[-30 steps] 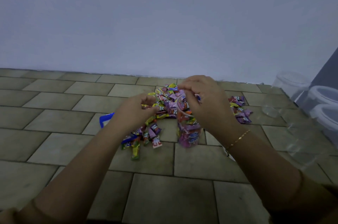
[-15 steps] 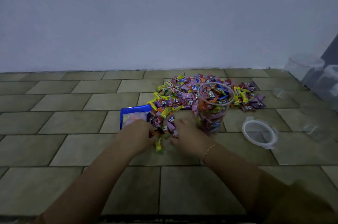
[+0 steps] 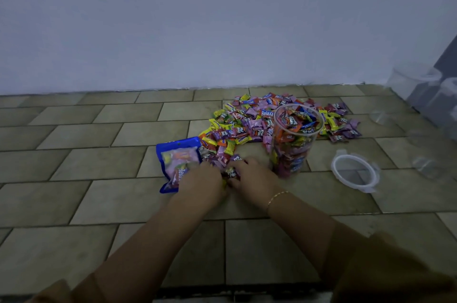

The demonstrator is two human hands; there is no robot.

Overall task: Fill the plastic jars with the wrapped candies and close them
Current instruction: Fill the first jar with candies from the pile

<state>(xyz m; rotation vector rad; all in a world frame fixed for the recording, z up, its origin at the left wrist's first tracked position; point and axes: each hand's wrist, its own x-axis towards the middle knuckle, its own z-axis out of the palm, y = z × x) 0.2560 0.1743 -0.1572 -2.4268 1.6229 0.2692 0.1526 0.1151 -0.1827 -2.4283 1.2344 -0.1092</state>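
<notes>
On the tiled floor (image 3: 103, 161), just right of both hands, the tall clear plastic jar (image 3: 293, 140) stands upright and open, already packed with wrapped candies close to its rim. The main risk, as I judge it, is that jar tipping: the right hand (image 3: 252, 175) works just beside its base, and a careless swing of the wrist could knock over a tall, narrow, top-heavy container and spill it back into the pile. Overfilling is a second risk, since candies heaped above the rim would stop the round translucent lid (image 3: 355, 171), lying well apart to the right, from seating.

The left hand (image 3: 201, 185) and the right hand meet at the near edge of the loose heap of multicoloured wrapped candies (image 3: 249, 121), fingers curled down around a few pieces between them; whether they truly grip them I cannot tell. The blue plastic candy bag (image 3: 176, 161) lies flat, touching the left hand. More clear jars (image 3: 415, 80) wait at the far right, blurred.
</notes>
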